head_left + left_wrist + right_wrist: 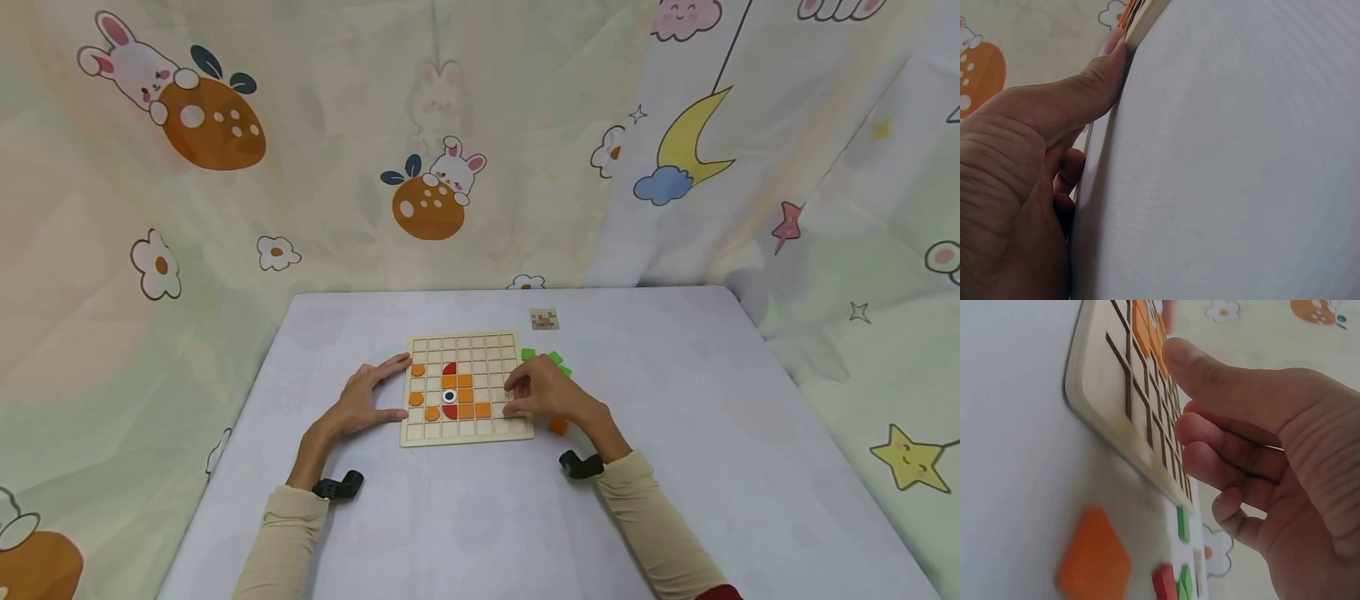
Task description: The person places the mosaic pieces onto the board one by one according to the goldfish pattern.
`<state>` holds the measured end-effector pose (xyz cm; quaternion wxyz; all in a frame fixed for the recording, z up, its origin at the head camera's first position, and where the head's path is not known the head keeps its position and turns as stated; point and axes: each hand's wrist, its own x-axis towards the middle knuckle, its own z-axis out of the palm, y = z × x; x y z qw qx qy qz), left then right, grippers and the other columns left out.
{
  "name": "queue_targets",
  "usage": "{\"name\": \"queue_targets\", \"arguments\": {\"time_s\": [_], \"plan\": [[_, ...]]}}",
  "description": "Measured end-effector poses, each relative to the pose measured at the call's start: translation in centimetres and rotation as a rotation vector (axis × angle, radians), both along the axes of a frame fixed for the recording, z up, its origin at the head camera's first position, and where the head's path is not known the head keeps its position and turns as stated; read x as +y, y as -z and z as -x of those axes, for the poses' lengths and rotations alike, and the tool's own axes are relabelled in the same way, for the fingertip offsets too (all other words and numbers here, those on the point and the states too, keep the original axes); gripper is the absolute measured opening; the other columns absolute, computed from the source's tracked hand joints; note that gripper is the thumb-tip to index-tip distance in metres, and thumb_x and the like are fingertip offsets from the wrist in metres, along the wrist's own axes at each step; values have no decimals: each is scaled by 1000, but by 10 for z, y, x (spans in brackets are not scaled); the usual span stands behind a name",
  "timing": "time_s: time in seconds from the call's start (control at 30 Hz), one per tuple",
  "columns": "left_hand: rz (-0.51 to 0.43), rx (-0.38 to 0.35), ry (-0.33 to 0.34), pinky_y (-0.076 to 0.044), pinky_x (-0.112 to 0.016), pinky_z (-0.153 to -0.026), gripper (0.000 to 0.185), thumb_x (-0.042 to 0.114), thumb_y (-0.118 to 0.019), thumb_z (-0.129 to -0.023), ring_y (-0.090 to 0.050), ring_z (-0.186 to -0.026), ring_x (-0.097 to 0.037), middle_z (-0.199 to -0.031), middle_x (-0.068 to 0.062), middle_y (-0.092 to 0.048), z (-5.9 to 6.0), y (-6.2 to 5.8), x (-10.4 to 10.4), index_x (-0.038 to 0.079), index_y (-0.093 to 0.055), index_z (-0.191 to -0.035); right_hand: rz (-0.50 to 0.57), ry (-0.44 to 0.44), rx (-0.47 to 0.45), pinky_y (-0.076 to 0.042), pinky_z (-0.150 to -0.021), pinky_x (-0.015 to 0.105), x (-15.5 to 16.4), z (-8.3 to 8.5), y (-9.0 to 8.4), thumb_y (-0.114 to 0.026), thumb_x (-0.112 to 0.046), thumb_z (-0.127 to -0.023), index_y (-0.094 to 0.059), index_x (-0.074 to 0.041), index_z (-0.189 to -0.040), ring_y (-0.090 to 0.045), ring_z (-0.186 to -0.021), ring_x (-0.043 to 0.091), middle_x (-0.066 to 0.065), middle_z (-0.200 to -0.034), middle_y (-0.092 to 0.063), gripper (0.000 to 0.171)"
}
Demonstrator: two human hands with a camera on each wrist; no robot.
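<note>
A wooden grid board (465,430) lies flat on the white table (480,517). It holds several orange squares (465,395), three orange discs (417,370), two red half-discs (450,367) and a black-and-white eye disc (449,397). My left hand (393,387) is spread, with thumb (1100,69) and fingers against the board's left edge (1144,19). My right hand (525,393) rests on the board's right side (1135,406), fingers loosely bent (1222,440). I see nothing between the thumb and the fingers.
Loose green pieces (551,358) lie just right of the board, under and behind my right hand. An orange piece (557,427) (1094,562) sits by my right wrist, a red one (1165,584) beyond it. A small pattern card (543,318) lies behind the board. Cartoon curtains surround the table.
</note>
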<state>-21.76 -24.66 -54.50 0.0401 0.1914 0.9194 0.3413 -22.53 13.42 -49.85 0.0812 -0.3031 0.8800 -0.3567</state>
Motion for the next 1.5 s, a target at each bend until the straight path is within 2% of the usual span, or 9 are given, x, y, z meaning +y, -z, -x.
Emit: {"name": "queue_targets", "arguments": {"time_s": [0.33,0.5,0.73,1.1,1.5], "plan": [[-1,5,7,-32,-39,-90,99,50,-88,-71,-42,-107,-18,-165,7,-33,-5,0,-2,26,-42,-155,-73,77,-77,-50,-59,25,47,-14,-10,-95,-20,-66,-77,-3,-87,-59,-64,11,-2,-70,-68,33],[4,9,3,-31,-37,-86,98,50,-88,-71,-40,-102,-17,-165,6,-34,-4,0,-3,27,-42,-155,-131,103,-94,-50,-59,24,63,-23,-8,-97,-25,-61,-75,-6,-82,-59,-61,10,-3,-65,-66,36],[5,9,5,-31,-36,-85,98,52,-87,-71,-40,-102,-16,-166,6,-33,-3,2,-3,27,-42,-155,-164,132,-151,-50,-61,26,72,-34,-5,-96,-25,-64,-75,-13,-82,-59,-64,13,-5,-66,-65,30],[24,7,0,-31,-37,-86,98,54,-86,-72,-39,-103,-16,-166,9,-32,0,5,-3,30,-40,-155,-142,130,-108,-50,-61,25,71,-39,1,-92,-18,-71,-74,-13,-82,-58,-65,12,-5,-69,-63,21],[23,28,8,-31,-35,-83,98,51,-88,-71,-38,-100,-15,-165,7,-34,1,4,0,27,-41,-155,-138,144,-36,-51,-71,24,69,-38,-1,-87,-14,-75,-75,-12,-87,-60,-77,13,-3,-83,-70,18]]}}
